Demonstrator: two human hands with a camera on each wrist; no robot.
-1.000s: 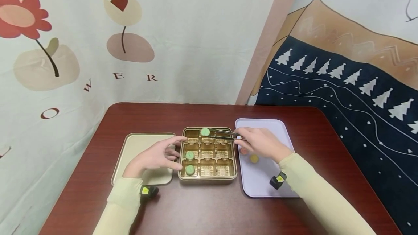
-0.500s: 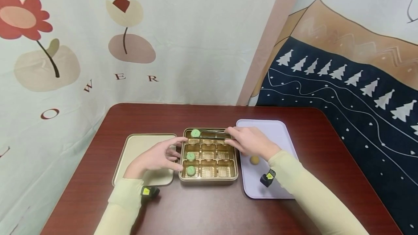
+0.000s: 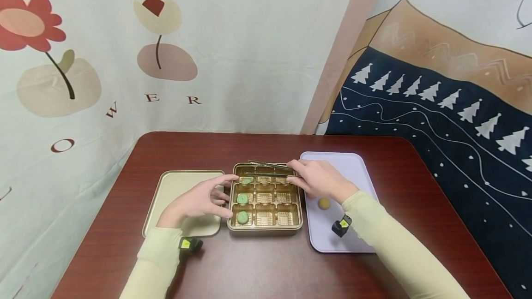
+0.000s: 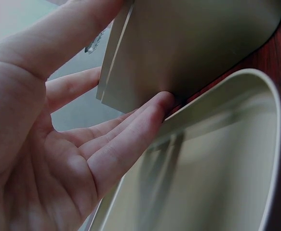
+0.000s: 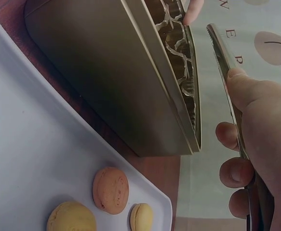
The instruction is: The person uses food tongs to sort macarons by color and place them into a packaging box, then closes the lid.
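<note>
A gold tin with several compartments stands mid-table. Three green macarons occupy its left column; the back one is partly hidden, while the middle one and front one show fully. My left hand rests against the tin's left side, fingers spread, touching its wall. Slim metal tongs are gripped in my right hand, above the tin's back row. Their arms stand apart with no macaron between the tips. In the right wrist view, one serrated tip shows clearly.
Left of the tin lies a pale gold lid, under my left hand. A lilac tray at right carries an orange-pink macaron, a yellow macaron and a paler yellow one. A patterned curtain hangs behind the table.
My right hand has moved left, bringing the green macaron to the back-left compartment. The tongs have since spread and let it go; it sits lower now. My left hand has stayed put.
</note>
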